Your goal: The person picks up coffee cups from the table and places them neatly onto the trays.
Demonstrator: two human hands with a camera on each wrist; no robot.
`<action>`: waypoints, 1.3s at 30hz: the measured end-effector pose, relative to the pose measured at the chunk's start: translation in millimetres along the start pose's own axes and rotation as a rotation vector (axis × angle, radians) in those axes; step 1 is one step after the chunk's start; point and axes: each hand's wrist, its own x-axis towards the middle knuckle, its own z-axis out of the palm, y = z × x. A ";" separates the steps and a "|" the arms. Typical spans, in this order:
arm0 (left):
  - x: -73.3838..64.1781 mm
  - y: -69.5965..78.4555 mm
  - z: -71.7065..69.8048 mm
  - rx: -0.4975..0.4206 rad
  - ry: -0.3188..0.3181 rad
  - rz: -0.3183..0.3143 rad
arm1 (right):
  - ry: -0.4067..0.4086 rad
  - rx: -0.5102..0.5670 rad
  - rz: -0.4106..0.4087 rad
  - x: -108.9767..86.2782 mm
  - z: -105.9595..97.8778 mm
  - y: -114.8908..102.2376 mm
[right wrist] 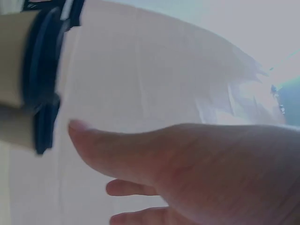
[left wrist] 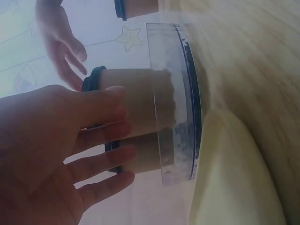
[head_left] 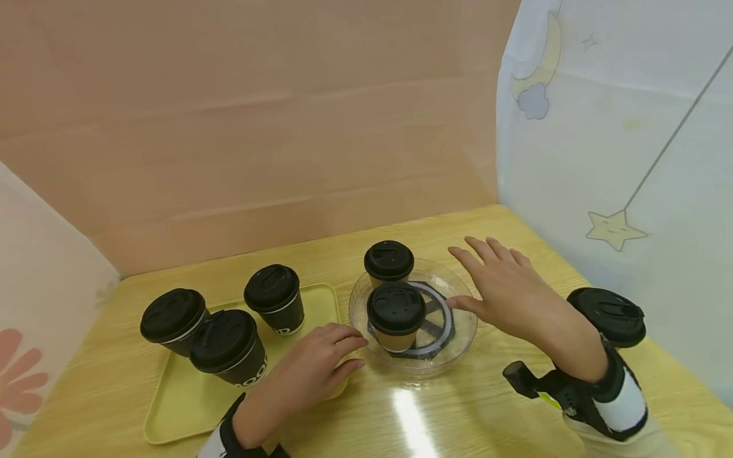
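Two brown paper cups with black lids stand in a round clear dish [head_left: 466,334]; the near cup [head_left: 397,340] partly covers the far cup [head_left: 389,261]. My left hand [head_left: 312,359] hovers at the dish's left side, over the tray edge, its fingers loosely extended and holding nothing. In the left wrist view its fingers overlap the near cup [left wrist: 136,101]. To the dish's right is my right hand [head_left: 504,292], fingers spread and thumb toward the cups, nothing in its grasp. The right wrist view shows the thumb [right wrist: 112,150] apart from the blurred cups [right wrist: 11,61].
Left of the dish, a yellow tray [head_left: 189,401] bears black cups with lids: a back cup [head_left: 275,296], a front cup [head_left: 229,350] and a left cup [head_left: 174,321]. Another black-lidded cup [head_left: 608,315] stands beyond my right forearm. Cloth walls [head_left: 258,127] border the wooden table [head_left: 458,413].
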 end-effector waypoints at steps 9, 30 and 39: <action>8.7 0.4 11.8 0.008 -0.064 0.047 | 0.072 0.010 0.102 -23.5 19.8 44.2; 7.7 -2.3 19.8 -0.007 -0.081 0.037 | -0.228 0.085 0.397 -57.4 44.1 132.3; 10.8 -2.0 18.4 -0.005 -0.101 0.024 | -0.202 0.075 0.380 -53.2 58.4 143.0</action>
